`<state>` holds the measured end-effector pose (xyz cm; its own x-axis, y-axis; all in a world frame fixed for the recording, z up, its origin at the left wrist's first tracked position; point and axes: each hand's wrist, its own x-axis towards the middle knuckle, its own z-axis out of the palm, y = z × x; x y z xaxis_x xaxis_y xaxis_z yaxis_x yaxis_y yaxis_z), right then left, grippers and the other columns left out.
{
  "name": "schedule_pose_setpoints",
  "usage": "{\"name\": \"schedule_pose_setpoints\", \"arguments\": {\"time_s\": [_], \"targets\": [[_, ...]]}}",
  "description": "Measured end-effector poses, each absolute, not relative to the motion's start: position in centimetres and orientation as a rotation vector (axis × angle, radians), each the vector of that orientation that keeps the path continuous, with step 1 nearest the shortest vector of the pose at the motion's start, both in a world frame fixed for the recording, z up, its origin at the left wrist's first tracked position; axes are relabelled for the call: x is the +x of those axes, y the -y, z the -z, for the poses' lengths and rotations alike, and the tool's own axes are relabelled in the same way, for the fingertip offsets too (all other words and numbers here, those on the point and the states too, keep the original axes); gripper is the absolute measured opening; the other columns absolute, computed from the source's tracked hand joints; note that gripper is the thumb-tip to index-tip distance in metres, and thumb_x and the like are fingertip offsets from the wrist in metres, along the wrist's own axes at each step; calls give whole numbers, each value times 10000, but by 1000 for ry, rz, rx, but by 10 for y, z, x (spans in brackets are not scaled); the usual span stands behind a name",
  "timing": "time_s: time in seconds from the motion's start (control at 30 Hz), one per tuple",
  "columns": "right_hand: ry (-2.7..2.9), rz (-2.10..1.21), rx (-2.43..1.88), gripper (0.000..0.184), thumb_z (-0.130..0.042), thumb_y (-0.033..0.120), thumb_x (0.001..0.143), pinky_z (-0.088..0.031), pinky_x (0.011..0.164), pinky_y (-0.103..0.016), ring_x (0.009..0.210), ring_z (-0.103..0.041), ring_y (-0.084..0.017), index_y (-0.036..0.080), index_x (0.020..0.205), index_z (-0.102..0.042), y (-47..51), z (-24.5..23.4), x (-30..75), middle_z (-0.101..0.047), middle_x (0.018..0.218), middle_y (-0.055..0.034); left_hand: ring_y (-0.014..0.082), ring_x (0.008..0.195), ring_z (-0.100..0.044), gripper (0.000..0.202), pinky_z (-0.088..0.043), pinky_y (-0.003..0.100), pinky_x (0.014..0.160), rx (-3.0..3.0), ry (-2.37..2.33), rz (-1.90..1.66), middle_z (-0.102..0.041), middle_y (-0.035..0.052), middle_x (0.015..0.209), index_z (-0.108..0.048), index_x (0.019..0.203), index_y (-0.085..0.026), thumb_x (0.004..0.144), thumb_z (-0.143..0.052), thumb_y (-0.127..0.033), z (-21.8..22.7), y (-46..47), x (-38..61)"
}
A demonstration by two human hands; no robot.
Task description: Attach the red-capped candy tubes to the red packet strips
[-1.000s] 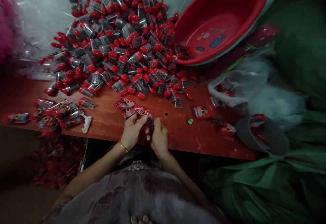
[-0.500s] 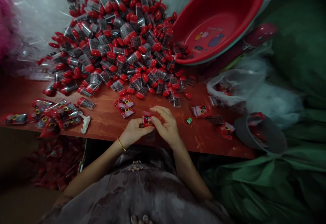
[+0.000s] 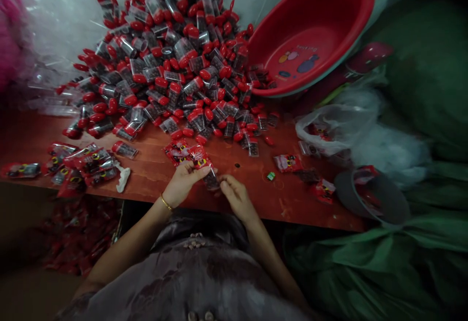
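My left hand (image 3: 183, 184) pinches the red printed end of a small clear packet (image 3: 204, 165) over the near edge of the red-brown table (image 3: 153, 170). My right hand (image 3: 236, 195) is closed on the packet's lower clear end, right beside the left. A gold bangle sits on my left wrist. A few red packets (image 3: 177, 149) lie just beyond my hands. Behind them rises a big heap of clear red-capped tubes (image 3: 171, 53).
A red basin (image 3: 314, 33) leans at the back right. Clear plastic bags (image 3: 340, 121) and a grey bowl (image 3: 373, 197) with packets sit at the right, by green cloth. Finished packets (image 3: 78, 165) lie at the left edge; more are heaped below the table.
My right hand came back from over the packet's top to its lower end. The packet is raised again between both hands.
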<state>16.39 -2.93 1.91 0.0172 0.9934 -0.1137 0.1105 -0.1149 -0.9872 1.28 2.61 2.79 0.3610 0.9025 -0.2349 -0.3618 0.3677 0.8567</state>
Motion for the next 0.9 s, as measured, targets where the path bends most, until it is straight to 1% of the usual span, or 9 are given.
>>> {"name": "schedule_pose_setpoints", "arguments": {"time_s": [0.07, 0.13, 0.27, 0.5, 0.6, 0.67, 0.73, 0.83, 0.9], "targets": [[1249, -1295, -1377, 384, -496, 551, 820, -461, 538, -231, 539, -582, -115, 192, 733, -603, 38, -18, 159, -636, 665, -3, 131, 616, -613, 281, -484, 256, 645, 804, -797, -954, -679, 29, 671, -675, 722, -142, 623, -780, -383, -28, -27, 14], [1221, -1239, -1386, 401, -480, 546, 834, -456, 501, -226, 500, -572, -108, 192, 682, -591, 42, -18, 152, -624, 625, -1, 124, 563, -598, 277, -478, 250, 581, 822, -753, -929, -669, 28, 651, -666, 724, -141, 647, -761, -389, -27, -25, 18], [1135, -1096, -1419, 405, -472, 513, 850, -424, 431, -213, 429, -512, -94, 200, 608, -554, 40, -19, 143, -563, 534, 21, 107, 428, -517, 327, -440, 237, 435, 850, -644, -806, -576, -6, 515, -650, 748, -126, 707, -693, -447, -25, -13, 27], [1195, -1112, -1379, 395, -474, 515, 843, -418, 445, -217, 434, -512, -92, 207, 611, -561, 32, -17, 142, -585, 558, 14, 86, 402, -473, 341, -419, 219, 384, 783, -717, -876, -584, -6, 557, -636, 790, -143, 733, -653, -479, -22, -12, 26], [1223, -1123, -1380, 406, -465, 505, 849, -409, 432, -211, 409, -502, -88, 207, 581, -532, 27, -10, 136, -567, 521, 22, 91, 416, -478, 323, -435, 226, 408, 782, -751, -894, -559, -23, 515, -638, 777, -145, 715, -683, -459, -18, -11, 24], [1281, -1081, -1416, 430, -422, 499, 874, -407, 427, -208, 399, -500, -90, 209, 569, -512, 23, -6, 129, -543, 488, 31, 96, 437, -492, 324, -447, 235, 430, 726, -791, -918, -588, -17, 538, -648, 764, -148, 677, -720, -452, -16, -9, 21], [1428, -965, -1494, 462, -368, 490, 906, -423, 458, -214, 421, -516, -98, 212, 567, -514, 18, -4, 124, -541, 481, 30, 102, 496, -538, 297, -473, 237, 498, 653, -834, -958, -645, -6, 606, -656, 736, -162, 642, -758, -425, -17, -9, 13], [1582, -743, -1617, 435, -363, 471, 918, -472, 623, -275, 592, -589, -148, 218, 643, -586, 1, -10, 137, -623, 608, -10, 149, 709, -646, 239, -517, 276, 703, 546, -901, -1006, -723, 13, 795, -664, 752, -200, 649, -766, -390, -23, -17, -14], [1554, -560, -1720, 339, -428, 454, 891, -451, 807, -369, 831, -600, -227, 204, 816, -644, -18, -14, 163, -672, 833, -82, 181, 860, -666, 192, -511, 329, 822, 476, -953, -1082, -733, 13, 904, -649, 768, -225, 726, -699, -406, -27, -27, -43]]}}
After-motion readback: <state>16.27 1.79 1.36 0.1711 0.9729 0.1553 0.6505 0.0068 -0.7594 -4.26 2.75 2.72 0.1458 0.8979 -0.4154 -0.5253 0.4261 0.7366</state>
